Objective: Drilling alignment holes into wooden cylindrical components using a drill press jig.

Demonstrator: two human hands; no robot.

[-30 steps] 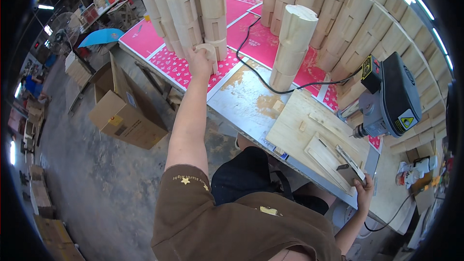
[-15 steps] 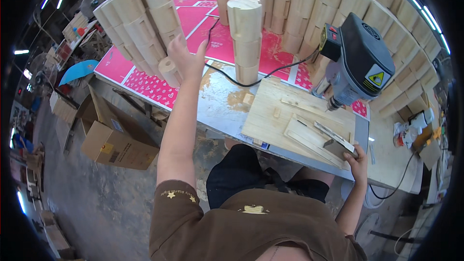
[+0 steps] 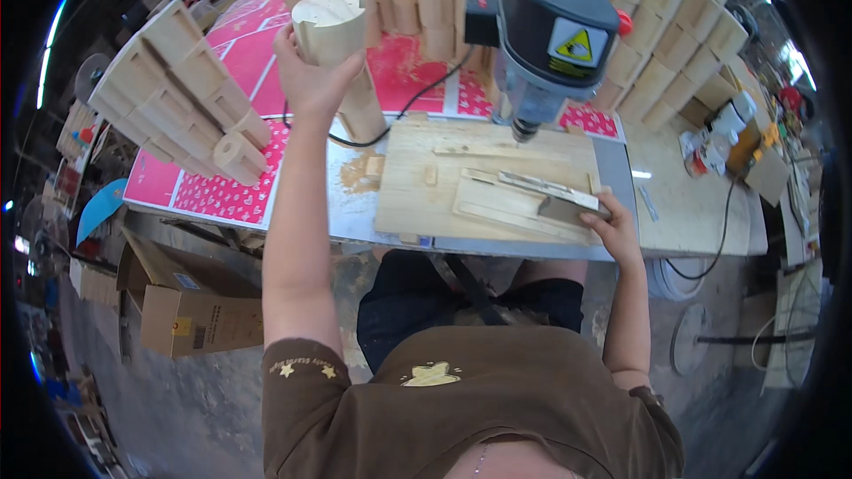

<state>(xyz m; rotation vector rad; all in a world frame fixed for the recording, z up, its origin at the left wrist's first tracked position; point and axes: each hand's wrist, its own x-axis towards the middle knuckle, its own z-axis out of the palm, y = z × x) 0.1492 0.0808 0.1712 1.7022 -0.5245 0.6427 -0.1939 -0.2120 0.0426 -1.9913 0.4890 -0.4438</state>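
My left hand (image 3: pixel 312 75) is wrapped round the top pale wooden cylinder (image 3: pixel 332 31), which has notches in its upper rim. Under it, partly behind the hand, more of the stacked wooden cylinders (image 3: pixel 362 106) show. With fingers and thumb closed, my right hand (image 3: pixel 614 226) grips the near end of a narrow bar with a dark grey side (image 3: pixel 568 210). The bar lies slantwise on a wooden board with strips fixed to it (image 3: pixel 413 200). Above the board hangs the chuck (image 3: pixel 524 130) of a black-topped drill press (image 3: pixel 555 27), clear of both hands.
Rows of stacked wooden cylinders (image 3: pixel 643 44) stand along the back, with another group (image 3: pixel 169 80) at the left on pink sheeting (image 3: pixel 235 200). A black cable (image 3: pixel 413 106) crosses the table. An open cardboard box (image 3: pixel 213 319) is on the floor at the left.
My left hand has gone from empty and open, beside the stack, to closed round its top cylinder. My right hand still holds the bar. The whole view has turned to the right.
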